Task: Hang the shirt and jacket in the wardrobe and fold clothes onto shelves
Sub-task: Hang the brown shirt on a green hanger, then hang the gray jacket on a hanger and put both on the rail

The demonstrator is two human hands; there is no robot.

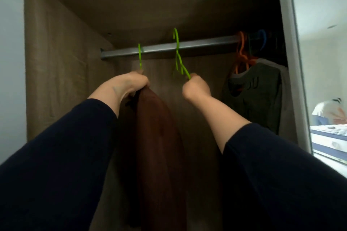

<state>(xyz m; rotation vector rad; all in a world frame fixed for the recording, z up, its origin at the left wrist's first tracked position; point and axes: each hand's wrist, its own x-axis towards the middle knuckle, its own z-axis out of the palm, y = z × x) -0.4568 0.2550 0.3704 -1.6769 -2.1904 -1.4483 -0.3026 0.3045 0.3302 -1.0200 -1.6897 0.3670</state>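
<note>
A dark brown garment (159, 146) hangs down from a green hanger (139, 55) whose hook sits on the metal wardrobe rail (202, 44). My left hand (129, 85) is shut on the top of that garment, just under the hook. An empty green hanger (178, 58) is further right, its hook raised above the rail, and my right hand (196, 87) grips its lower end. Both arms wear dark navy sleeves.
At the rail's right end hang orange (242, 52) and blue (262, 38) hangers with a dark green garment (257, 95). The wardrobe's wooden side wall (62, 71) is at left. A mirror door (323, 80) at right reflects a bed and a person.
</note>
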